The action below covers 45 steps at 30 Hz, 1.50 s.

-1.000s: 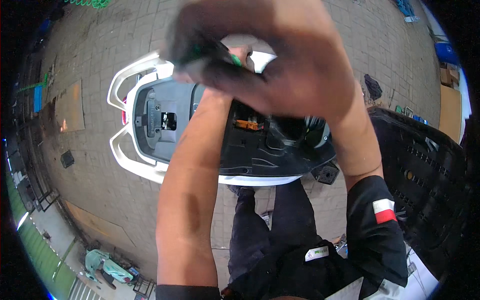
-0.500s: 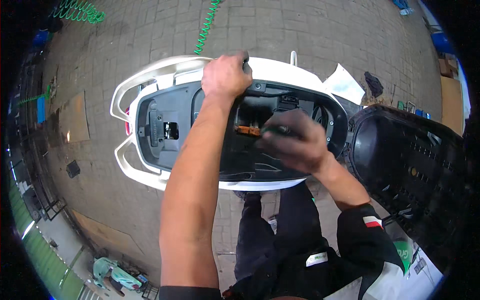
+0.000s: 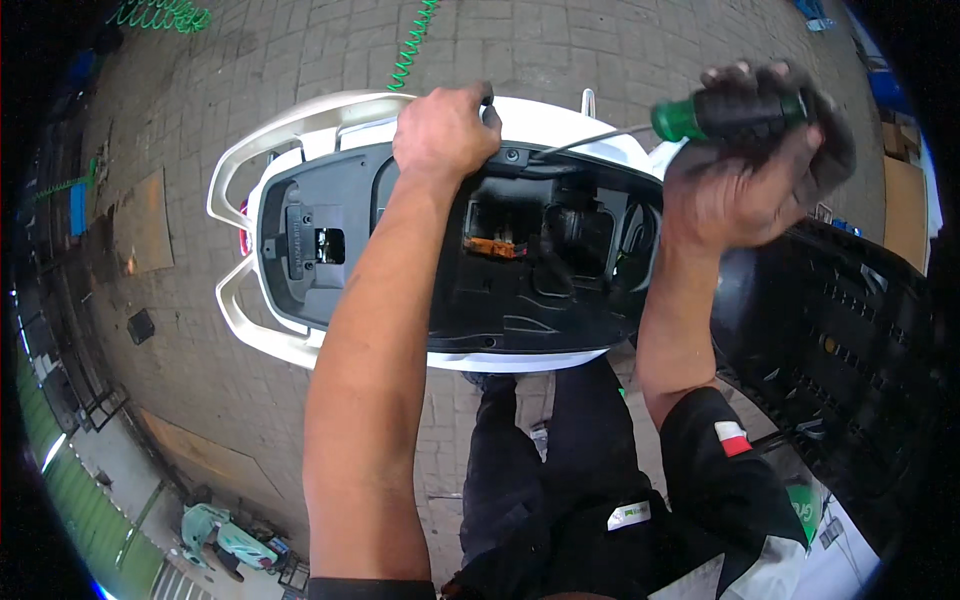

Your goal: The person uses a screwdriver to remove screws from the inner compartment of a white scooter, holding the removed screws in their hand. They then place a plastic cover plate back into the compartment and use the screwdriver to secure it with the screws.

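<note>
Along the far side of the white scooter (image 3: 550, 115), a green-handled screwdriver (image 3: 678, 120) was clamped in the right hand (image 3: 755, 172); left hand (image 3: 443, 130) was curled there, grip unclear. Printed white label (image 3: 628, 515) was spotted on dark clothes (image 3: 580, 545).

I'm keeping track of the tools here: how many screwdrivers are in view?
1: a screwdriver with a green-and-black handle, held in the right hand, its shaft slanting left over the white scooter. Others may be hidden in the dark storage compartment.

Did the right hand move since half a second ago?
Yes. Judged against the orange part, the right hand has moved away, to the right and toward the picture's top.
</note>
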Each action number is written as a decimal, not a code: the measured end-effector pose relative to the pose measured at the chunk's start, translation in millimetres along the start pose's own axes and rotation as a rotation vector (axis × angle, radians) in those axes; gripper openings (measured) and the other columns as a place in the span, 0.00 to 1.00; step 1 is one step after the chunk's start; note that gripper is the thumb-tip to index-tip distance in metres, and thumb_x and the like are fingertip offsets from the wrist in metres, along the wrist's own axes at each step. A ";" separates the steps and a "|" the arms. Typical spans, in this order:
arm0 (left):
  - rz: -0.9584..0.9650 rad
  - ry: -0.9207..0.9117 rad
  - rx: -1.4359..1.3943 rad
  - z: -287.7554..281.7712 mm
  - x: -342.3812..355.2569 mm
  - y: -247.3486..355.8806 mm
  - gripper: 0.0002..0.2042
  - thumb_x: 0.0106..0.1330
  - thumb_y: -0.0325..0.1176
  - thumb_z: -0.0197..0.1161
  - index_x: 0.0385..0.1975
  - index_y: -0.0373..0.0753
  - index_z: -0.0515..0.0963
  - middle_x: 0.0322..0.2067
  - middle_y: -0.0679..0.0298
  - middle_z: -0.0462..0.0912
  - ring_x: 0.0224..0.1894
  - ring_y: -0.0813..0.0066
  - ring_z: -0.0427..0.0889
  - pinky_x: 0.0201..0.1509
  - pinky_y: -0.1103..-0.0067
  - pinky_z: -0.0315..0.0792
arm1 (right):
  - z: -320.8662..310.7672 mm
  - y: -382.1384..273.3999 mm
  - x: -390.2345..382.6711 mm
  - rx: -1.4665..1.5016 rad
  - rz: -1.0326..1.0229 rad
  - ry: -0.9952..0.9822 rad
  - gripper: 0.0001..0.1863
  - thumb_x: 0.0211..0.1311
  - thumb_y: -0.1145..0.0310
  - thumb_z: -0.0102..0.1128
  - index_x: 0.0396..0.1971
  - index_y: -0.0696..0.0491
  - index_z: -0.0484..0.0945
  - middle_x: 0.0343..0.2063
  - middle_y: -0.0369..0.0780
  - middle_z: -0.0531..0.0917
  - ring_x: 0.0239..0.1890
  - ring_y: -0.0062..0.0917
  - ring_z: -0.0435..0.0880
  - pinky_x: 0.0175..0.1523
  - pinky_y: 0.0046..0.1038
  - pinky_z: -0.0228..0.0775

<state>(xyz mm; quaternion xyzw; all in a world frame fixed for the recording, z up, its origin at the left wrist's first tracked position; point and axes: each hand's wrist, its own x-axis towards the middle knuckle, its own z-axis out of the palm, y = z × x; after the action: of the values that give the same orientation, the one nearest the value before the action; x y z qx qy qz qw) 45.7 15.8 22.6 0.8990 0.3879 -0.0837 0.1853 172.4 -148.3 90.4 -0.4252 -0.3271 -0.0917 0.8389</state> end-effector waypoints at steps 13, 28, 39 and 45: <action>0.039 0.020 -0.034 6.3 0.0 -6.5 0.14 0.62 0.47 0.62 0.46 0.56 0.84 0.37 0.56 0.88 0.44 0.52 0.86 0.50 0.60 0.80 | 62.8 -1.3 15.0 0.218 -0.028 -0.220 0.13 0.76 0.65 0.48 0.54 0.52 0.73 0.42 0.45 0.80 0.39 0.29 0.82 0.40 0.31 0.79; 0.063 0.044 -0.019 7.9 0.9 -8.7 0.14 0.61 0.48 0.63 0.45 0.55 0.84 0.38 0.55 0.87 0.46 0.53 0.86 0.51 0.61 0.80 | 67.8 7.3 16.2 0.105 -0.021 -0.225 0.12 0.79 0.66 0.43 0.55 0.52 0.71 0.41 0.42 0.80 0.35 0.25 0.81 0.37 0.26 0.78; 0.010 0.107 -0.116 9.8 -9.7 -12.4 0.13 0.56 0.40 0.64 0.41 0.48 0.86 0.41 0.54 0.88 0.47 0.51 0.86 0.54 0.61 0.80 | 128.3 28.1 14.2 0.254 -0.004 -0.740 0.16 0.55 0.73 0.76 0.42 0.56 0.82 0.38 0.42 0.88 0.39 0.25 0.89 0.42 0.28 0.86; 0.047 0.145 -0.106 -3.3 -13.2 -3.2 0.14 0.58 0.44 0.64 0.38 0.45 0.86 0.39 0.52 0.88 0.45 0.51 0.87 0.53 0.62 0.80 | 108.2 11.6 26.8 0.124 -0.145 -0.790 0.16 0.58 0.69 0.75 0.44 0.57 0.80 0.41 0.47 0.87 0.40 0.29 0.89 0.42 0.30 0.85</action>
<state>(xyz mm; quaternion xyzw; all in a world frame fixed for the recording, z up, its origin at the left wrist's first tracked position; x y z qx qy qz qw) 34.4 10.3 28.7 0.9005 0.3829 0.0064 0.2059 147.1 -54.1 145.5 -0.3521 -0.6584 0.0400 0.6641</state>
